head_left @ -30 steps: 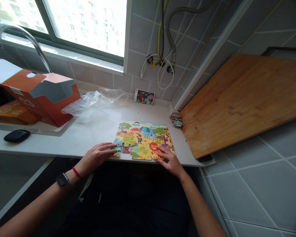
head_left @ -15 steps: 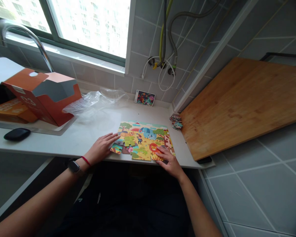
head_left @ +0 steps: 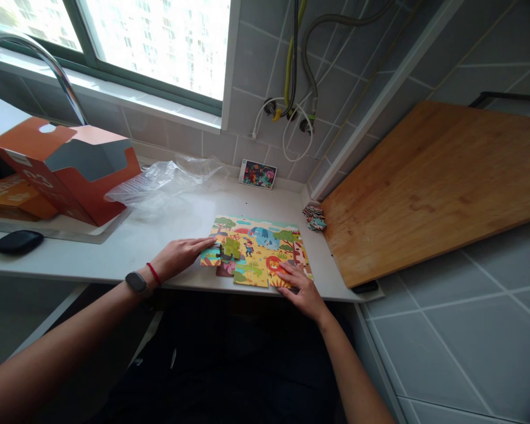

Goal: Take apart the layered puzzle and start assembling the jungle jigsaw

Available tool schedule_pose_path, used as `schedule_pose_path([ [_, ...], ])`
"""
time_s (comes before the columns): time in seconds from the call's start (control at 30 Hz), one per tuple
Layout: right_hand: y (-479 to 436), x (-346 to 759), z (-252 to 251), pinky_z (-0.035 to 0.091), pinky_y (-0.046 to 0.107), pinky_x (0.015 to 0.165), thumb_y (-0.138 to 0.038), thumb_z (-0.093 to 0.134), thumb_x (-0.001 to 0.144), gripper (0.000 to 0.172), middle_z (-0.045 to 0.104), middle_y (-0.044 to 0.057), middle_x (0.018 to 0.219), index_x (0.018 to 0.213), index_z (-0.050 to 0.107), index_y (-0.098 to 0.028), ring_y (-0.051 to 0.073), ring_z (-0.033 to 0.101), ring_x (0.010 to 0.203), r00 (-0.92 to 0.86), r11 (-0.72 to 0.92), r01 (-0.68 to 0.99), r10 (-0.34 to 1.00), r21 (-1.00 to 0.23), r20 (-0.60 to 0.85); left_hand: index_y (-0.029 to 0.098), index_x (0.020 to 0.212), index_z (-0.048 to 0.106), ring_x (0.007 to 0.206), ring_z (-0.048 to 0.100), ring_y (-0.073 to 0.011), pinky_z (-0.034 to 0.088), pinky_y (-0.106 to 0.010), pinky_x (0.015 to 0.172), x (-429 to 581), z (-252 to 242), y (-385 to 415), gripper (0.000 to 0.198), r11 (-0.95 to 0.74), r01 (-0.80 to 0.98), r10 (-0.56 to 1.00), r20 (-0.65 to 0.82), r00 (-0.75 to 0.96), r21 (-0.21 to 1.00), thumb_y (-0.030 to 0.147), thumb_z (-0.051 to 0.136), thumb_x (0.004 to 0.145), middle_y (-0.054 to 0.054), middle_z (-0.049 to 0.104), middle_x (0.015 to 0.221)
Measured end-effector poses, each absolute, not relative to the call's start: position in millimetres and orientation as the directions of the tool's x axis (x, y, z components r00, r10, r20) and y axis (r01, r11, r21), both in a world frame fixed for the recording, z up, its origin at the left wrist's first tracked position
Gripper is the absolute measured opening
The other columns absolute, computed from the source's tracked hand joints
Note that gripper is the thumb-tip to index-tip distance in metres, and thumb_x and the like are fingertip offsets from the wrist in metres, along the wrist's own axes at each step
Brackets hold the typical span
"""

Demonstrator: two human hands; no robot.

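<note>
On the counter's front part lies a jigsaw puzzle (head_left: 258, 253) with a bright animal scene, including blue elephants and a lion. At its left edge my left hand (head_left: 181, 256) has its fingers close together on a blue-and-orange puzzle piece (head_left: 210, 255); the thumb is hidden. A green puzzle piece (head_left: 232, 247) lies right beside that one, seemingly on top of other pieces. My right hand (head_left: 304, 291) rests with fingers spread over the puzzle's lower right, by the lion, and partly covers it.
A stack of puzzle pieces (head_left: 314, 218) sits against a leaning wooden board (head_left: 433, 194). A picture card (head_left: 257, 174) props against the wall. Leftward are clear plastic wrapping (head_left: 159, 182), an opened orange box (head_left: 70, 171) and a black mouse (head_left: 17, 241).
The blue-and-orange piece has turned from slanted to nearly straight and shifted slightly up, with my left hand moving along. My right hand stays on the puzzle. The view has moved slightly.
</note>
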State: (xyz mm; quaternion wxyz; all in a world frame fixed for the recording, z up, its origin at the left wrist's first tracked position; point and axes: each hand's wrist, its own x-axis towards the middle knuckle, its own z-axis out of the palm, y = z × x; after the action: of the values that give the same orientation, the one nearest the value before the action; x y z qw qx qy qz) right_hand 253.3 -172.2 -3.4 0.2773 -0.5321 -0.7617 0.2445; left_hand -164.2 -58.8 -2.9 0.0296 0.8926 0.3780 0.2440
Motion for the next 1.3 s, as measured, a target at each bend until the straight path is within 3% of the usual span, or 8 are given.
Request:
schedule_pose_path([
  [0.13,-168.2,254.6,-1.9,0.028,0.060,0.127,-0.041,0.074,0.091,0.042,0.059,0.008,0.151,0.133,0.072,-0.033,0.031,0.049,0.146,-0.290,0.317,0.682,0.944,-0.659,0.155,0.023,0.136,0.069,0.093,0.080,-0.0261,0.066,-0.034,0.074,-162.3,2.9,-53.3,0.056,-0.688,0.698,0.711,0.381,0.591,0.201,0.009,0.041,0.090,-0.011,0.074,0.129],
  [0.57,-133.9,259.3,17.1,0.034,0.057,0.125,-0.048,0.078,0.087,0.050,0.056,0.010,0.154,0.132,0.073,-0.027,0.034,0.046,0.148,-0.379,0.337,0.741,0.924,-0.580,0.053,0.023,0.140,0.065,0.103,0.077,-0.0245,0.063,-0.037,0.090,-159.0,38.6,-2.4,0.053,-0.701,0.651,0.713,0.274,0.645,0.291,0.017,0.040,0.093,-0.007,0.077,0.124],
  [0.77,-142.4,247.1,16.5,0.035,0.060,0.124,-0.050,0.076,0.088,0.051,0.054,0.011,0.156,0.134,0.072,-0.028,0.036,0.045,0.148,-0.329,0.347,0.789,0.936,-0.508,0.128,0.022,0.137,0.068,0.101,0.077,-0.0256,0.063,-0.038,0.089,-158.8,35.4,-0.5,0.054,-0.691,0.639,0.723,0.296,0.624,0.338,0.019,0.039,0.093,-0.007,0.078,0.122],
  [0.93,-135.2,203.6,32.3,0.041,0.056,0.120,-0.041,0.068,0.096,0.044,0.059,0.012,0.150,0.138,0.068,-0.029,0.033,0.051,0.143,-0.379,0.454,0.746,0.891,-0.488,0.249,0.023,0.136,0.070,0.097,0.078,-0.0255,0.063,-0.039,0.087,-161.9,27.7,0.2,0.052,-0.686,0.623,0.728,0.323,0.605,0.376,0.021,0.039,0.094,-0.007,0.079,0.119],
  [1.2,-71.4,114.2,27.0,0.041,0.054,0.121,-0.039,0.074,0.092,0.058,0.056,0.017,0.151,0.146,0.059,-0.022,0.033,0.049,0.143,-0.539,0.576,0.718,0.816,-0.391,0.211,0.021,0.140,0.065,0.096,0.077,-0.0247,0.061,-0.035,0.083,-160.5,35.4,3.4,0.056,-0.691,0.679,0.723,0.265,0.638,0.247,0.011,0.040,0.091,-0.010,0.078,0.119],
  [1.3,-52.0,101.5,19.7,0.046,0.051,0.116,-0.039,0.075,0.092,0.053,0.062,0.018,0.144,0.140,0.064,-0.019,0.033,0.056,0.136,-0.555,0.589,0.720,0.806,-0.368,0.206,0.024,0.140,0.065,0.089,0.077,-0.0219,0.060,-0.030,0.079,-159.0,39.9,3.5,0.056,-0.677,0.708,0.734,0.248,0.632,0.201,0.009,0.043,0.092,-0.009,0.079,0.114],
])
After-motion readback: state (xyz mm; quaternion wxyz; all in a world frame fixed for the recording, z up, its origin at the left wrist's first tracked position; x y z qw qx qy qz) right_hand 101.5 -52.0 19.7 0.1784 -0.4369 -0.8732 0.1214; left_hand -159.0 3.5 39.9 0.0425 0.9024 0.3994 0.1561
